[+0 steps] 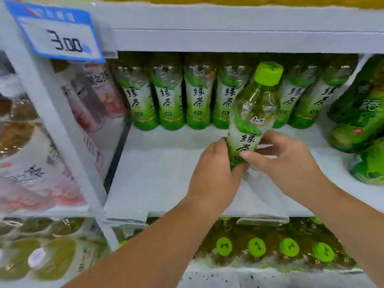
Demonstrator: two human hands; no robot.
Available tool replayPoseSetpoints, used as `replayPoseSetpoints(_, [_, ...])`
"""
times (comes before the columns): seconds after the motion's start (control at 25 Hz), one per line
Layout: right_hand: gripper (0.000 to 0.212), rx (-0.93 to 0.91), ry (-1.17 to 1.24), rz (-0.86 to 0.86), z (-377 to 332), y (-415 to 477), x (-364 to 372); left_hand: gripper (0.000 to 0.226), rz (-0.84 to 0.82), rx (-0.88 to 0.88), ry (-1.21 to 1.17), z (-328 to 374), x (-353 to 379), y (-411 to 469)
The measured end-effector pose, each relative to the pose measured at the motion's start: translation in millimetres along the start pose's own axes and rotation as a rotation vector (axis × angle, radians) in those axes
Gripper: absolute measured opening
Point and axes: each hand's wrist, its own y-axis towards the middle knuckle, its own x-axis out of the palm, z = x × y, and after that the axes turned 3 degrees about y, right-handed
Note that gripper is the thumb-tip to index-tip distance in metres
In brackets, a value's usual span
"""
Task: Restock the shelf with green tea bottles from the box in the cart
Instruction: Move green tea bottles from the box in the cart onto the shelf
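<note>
White shelf (166, 183): bare front strip, room for stock. Row of green tea bottles (199, 100) upright along back.

Held bottle (253, 113) in front of row, tilted, cap (269, 72) leaning right; base hidden, contact with shelf unclear.

Left hand (216, 169) wraps lower body; right hand (286, 159) pinches label from other side.

Step, judged: placing. Next: straighten bottle, seat it just before row, label forward, then let go. Box and cart out of view.
</note>
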Motion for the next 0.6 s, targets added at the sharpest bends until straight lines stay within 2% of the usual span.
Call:
replayPoseSetpoints(0.2, [0.041,-0.095,0.033,-0.137,-36.1,2.3,97.0,0.035,0.082,-0.117,0.088,-49.6,-87.2,-21.4])
replayPoseSetpoints(0.32, [0.034,-0.162,-0.002,-0.161,-48.9,18.7,143.2,0.037,0.134,-0.191,0.170,-77.8,-124.7,-23.1])
replayPoseSetpoints(0.48, [0.028,-0.227,-0.051,-0.108,-57.6,39.1,183.0,0.054,0.128,-0.226,0.315,-99.4,-128.9,-41.2])
replayPoseSetpoints(0.6, [0.029,-0.214,-0.063,-0.099,-59.8,50.4,194.2,0.057,0.227,-0.206,0.315,-106.7,-117.0,-54.0])
